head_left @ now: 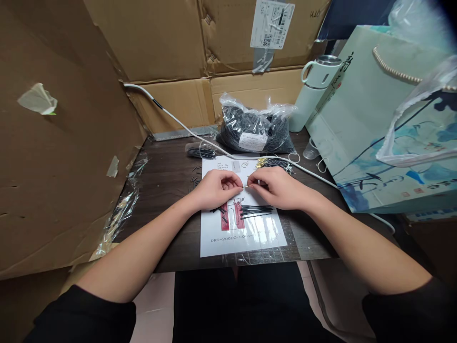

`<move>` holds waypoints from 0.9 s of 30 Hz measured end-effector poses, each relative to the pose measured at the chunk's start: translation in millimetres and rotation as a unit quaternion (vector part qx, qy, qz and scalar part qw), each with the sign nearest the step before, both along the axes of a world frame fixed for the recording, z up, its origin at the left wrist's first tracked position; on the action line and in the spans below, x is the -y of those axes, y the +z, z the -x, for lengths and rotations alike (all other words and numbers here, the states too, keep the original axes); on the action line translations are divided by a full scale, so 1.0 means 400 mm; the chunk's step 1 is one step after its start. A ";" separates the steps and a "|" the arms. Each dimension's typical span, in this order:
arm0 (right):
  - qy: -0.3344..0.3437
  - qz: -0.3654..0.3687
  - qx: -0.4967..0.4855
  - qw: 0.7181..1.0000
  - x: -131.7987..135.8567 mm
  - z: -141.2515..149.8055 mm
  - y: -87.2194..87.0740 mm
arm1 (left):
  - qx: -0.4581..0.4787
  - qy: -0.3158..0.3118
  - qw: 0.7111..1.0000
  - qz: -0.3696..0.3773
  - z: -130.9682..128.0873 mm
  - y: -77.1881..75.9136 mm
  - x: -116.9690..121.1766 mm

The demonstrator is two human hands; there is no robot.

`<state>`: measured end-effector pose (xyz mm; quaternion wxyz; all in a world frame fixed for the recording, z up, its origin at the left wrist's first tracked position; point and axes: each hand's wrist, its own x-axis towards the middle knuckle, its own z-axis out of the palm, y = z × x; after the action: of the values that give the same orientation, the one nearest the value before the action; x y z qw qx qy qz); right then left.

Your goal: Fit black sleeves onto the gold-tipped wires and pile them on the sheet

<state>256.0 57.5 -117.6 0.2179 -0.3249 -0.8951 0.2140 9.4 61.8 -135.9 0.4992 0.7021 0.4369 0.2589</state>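
My left hand (222,188) and my right hand (276,186) face each other over a printed white sheet (246,243), fingertips almost meeting. Thumb and fingers of each are pinched together. A tiny pale tip of what looks like a thin wire (246,186) shows at my right fingertips. Whatever my left fingers hold is too small to name. Below my right hand lies a row of black wires (257,209). Short black tubes (224,216) rest on the sheet's red picture below my left hand, and several more (194,180) lie on the wood beside it.
Behind the hands, a bundle of gold-tipped wires (274,164) and a clear bag of black pieces (255,128) sit past a white cable (185,127). A bottle (314,95) and a large paper bag (360,109) stand at right. Cardboard walls (64,157) enclose the left and back.
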 end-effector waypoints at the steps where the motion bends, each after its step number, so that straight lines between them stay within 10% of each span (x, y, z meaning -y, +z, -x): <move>1: 0.000 -0.001 -0.002 1.000 0.000 0.001 0.000 | -0.003 0.000 1.000 -0.004 -0.001 0.001 0.001; 27: -0.023 0.063 -0.032 0.997 -0.002 -0.001 0.005 | -0.024 -0.003 0.998 -0.054 -0.009 0.010 0.018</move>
<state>256.3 58.2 -115.4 0.2301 -0.3512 -0.8648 0.2754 12.8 54.5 -132.0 0.4504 0.7354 0.4319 0.2641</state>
